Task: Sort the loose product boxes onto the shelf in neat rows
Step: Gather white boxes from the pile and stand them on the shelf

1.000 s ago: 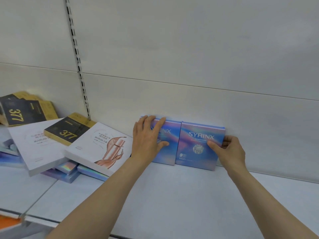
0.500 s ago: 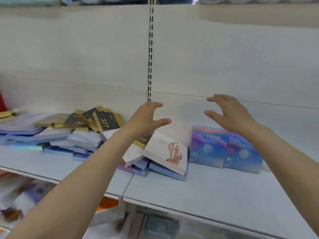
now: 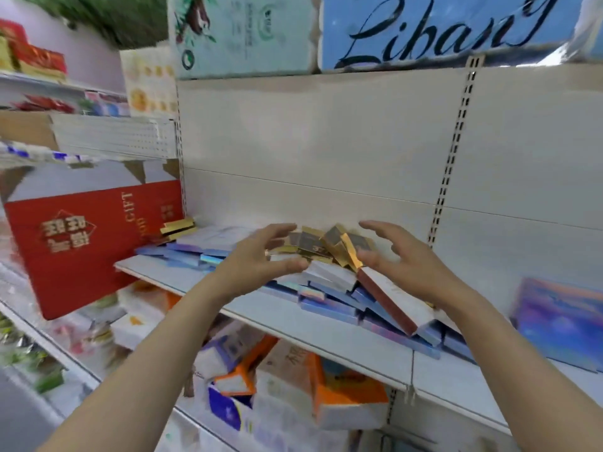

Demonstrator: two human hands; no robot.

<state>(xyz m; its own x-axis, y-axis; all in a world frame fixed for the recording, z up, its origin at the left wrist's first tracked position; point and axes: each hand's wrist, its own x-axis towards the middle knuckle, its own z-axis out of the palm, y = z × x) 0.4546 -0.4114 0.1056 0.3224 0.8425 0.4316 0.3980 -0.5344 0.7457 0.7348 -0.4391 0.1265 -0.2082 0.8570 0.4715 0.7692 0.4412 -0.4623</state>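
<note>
White shelf (image 3: 326, 334) carries our jumbled box pile (image 3: 329, 272) at its centre; our left hand (image 3: 257, 259) (nine o'clock) and right hand (image 3: 401, 259) (three o'clock) hover spread-fingered, gripping nothing.

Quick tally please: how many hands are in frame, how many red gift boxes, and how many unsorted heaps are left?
Hands: 2, left hand and right hand, both empty
Red gift box: 1
Unsorted heap of boxes: 1
Total: 4
</note>
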